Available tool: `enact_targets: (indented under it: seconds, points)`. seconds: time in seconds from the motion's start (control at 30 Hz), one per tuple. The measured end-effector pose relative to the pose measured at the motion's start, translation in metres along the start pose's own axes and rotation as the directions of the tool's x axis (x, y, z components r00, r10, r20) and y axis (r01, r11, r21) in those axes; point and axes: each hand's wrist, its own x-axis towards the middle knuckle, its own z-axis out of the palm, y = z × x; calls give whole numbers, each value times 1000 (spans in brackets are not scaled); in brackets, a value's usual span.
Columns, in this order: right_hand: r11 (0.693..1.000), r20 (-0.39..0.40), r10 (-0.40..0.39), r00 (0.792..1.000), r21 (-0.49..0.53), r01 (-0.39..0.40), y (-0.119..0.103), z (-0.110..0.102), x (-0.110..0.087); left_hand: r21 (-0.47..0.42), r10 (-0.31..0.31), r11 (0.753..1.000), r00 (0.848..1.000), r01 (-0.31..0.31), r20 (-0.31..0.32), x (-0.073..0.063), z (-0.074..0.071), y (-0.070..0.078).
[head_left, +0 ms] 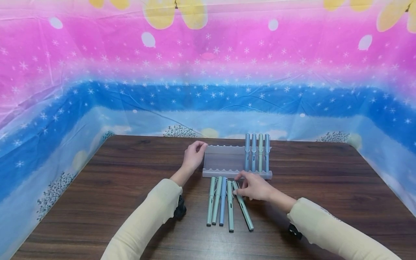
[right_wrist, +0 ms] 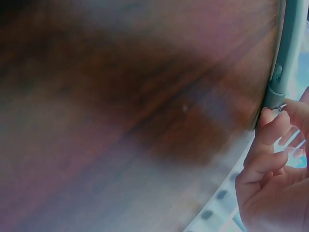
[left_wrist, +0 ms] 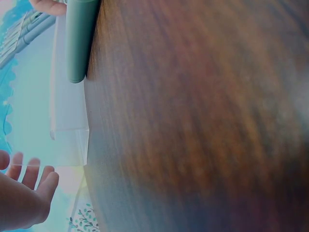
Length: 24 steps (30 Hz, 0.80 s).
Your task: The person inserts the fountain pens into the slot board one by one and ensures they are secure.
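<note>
At the left end of the clear rack, the left hand bends its thumb and fingers round the side edge, with only a thin gap between them for the wall. Just in front of the rack, on the bench, lie a green pen, another green pen, a blue pen, a third green pen and a slanted green pen. On this last one, near the rack, the right hand has its thumb and finger nipped nearly closed at the clip end. At the rack's right end, four standing pens make a row.

It looks like the rack is being filled one pen at a time, and this step is picking one up. Next, I think, the slanted pen must be lifted, tipped up and set in a notch just left of the row.

At the rack's left edge, the left wrist view cuts off the left hand. In front of the rack, the right hand hides a bit of its lip; how hard it squeezes, I cannot tell.
</note>
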Motion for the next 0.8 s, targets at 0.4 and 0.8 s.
enact_targets:
  seconds: [0.4,0.8]
  points:
    - [996,20,27,999,-91,-25,3,3,-2,-8,7,1000,1000,-7,8,-1,-1,1]
    - [983,-26,10,1000,-181,-14,-1,4,-3,-10,1,1000,1000,-1,10,-1,-1,2]
